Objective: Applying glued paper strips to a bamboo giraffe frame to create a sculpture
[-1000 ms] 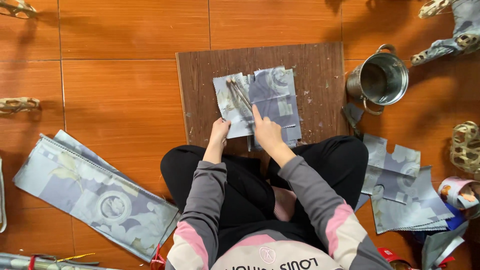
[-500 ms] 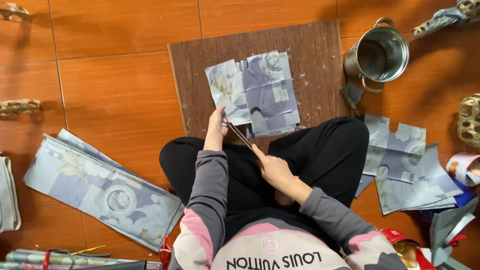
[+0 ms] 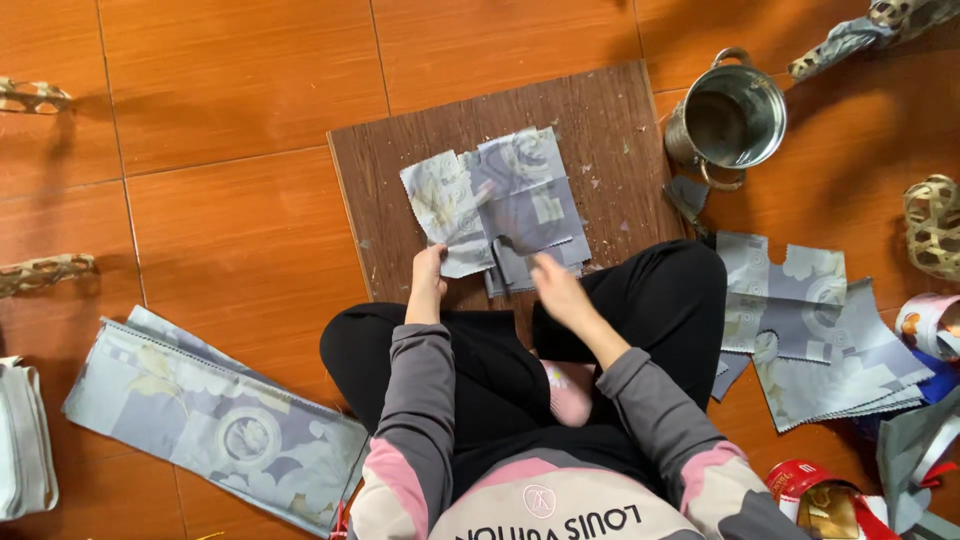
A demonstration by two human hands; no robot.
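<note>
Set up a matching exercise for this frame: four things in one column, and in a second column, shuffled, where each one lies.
Things:
1. metal pail
2. fabric pieces
3. long fabric strip
4. left hand

Places:
A. on the tiled floor, at the person's left
B. on the near edge of the fabric pieces
C. on the wooden board
D. on the floor by the board's far right corner

Pairs: 1-D, 2-C, 3-A, 4-B

A brown wooden board (image 3: 600,130) lies on the orange tiled floor (image 3: 230,150). Grey patterned fabric pieces (image 3: 495,205) are stacked on the board. The left hand (image 3: 428,275) presses their near edge; the right hand (image 3: 558,290), blurred, hovers just beside. A metal pot (image 3: 735,120) stands right of the board.
</note>
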